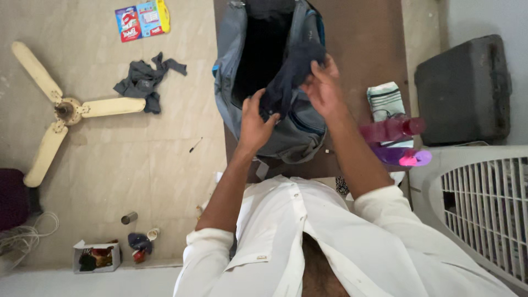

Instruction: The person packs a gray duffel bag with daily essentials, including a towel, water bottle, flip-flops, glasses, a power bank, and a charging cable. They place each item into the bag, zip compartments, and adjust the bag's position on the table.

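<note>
A grey backpack [231, 71] with blue trim lies open on a brown table [363, 38]. Both my hands grip a dark navy cloth [289, 77] over the bag's dark opening. My left hand [254, 122] pinches the cloth's lower end, near the bag's front pocket. Higher up, my right hand [323, 88] holds the upper part of the cloth. My white shirt sleeves fill the bottom of the view.
A pink bottle [391, 129], a purple bottle [400, 157] and a folded striped towel [385, 100] lie right of the bag. A dark case [465, 91] and a white cooler [484, 203] stand at right. On the floor at left: a cream fan [66, 110], a grey rag [146, 81], packets [142, 20], a small box [97, 257].
</note>
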